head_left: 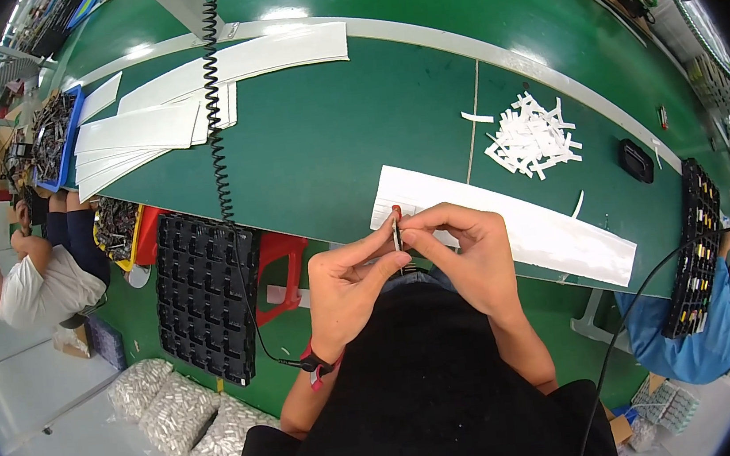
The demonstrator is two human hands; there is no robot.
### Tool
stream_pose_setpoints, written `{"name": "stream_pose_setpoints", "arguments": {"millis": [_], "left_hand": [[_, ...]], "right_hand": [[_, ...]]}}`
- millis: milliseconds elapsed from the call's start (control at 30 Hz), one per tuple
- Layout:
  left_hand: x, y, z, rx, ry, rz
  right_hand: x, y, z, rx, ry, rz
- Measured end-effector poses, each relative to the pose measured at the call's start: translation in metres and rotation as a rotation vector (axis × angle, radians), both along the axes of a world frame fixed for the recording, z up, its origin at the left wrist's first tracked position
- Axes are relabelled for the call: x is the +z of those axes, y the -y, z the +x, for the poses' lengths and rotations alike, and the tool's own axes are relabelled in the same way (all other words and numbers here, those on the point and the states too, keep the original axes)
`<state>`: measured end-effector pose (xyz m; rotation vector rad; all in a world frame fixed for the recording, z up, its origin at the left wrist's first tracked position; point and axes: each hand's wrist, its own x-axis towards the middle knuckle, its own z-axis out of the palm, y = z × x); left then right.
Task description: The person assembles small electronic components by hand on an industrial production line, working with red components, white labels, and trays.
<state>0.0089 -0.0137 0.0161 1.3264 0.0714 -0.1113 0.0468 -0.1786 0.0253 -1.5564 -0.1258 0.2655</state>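
My left hand (pixel 341 297) and my right hand (pixel 470 252) meet in front of my body at the table's near edge. Between their fingertips they pinch a small thin piece (pixel 397 235), seen edge-on, dark with a pale edge; its kind I cannot make out. A small red spot shows at its top, by my left fingers. Just beyond my hands lies a long white sheet (pixel 543 231), partly covered by them. One narrow white strip (pixel 578 204) rests at its far edge. My left wrist wears a band (pixel 315 362) with a black cord attached.
Cut white strips (pixel 533 135) form a pile at the right, near a small black box (pixel 636 161). Long white sheets (pixel 142 136) lie far left. A coiled black cord (pixel 214 110) hangs over the table. Black trays (pixel 202 290) (pixel 696 246) stand both sides; two people sit nearby.
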Motion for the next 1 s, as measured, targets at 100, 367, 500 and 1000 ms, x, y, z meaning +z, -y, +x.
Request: {"name": "stream_pose_setpoints", "arguments": {"millis": [100,367,500,1000], "left_hand": [[0.001,0.003,0.003,0.017,-0.004,-0.026],[0.005,-0.013,-0.004,0.144,0.002,-0.129],[0.005,-0.014,0.007,0.007,-0.008,-0.197],[0.006,0.008,0.000,-0.120,0.027,-0.585]], "right_hand": [[0.004,0.000,0.000,-0.022,0.049,-0.022],[-0.002,0.010,0.007,-0.152,0.137,-0.142],[-0.011,0.089,0.033,-0.529,0.320,-0.314],[0.009,0.053,-0.010,-0.006,0.044,-0.326]]}}
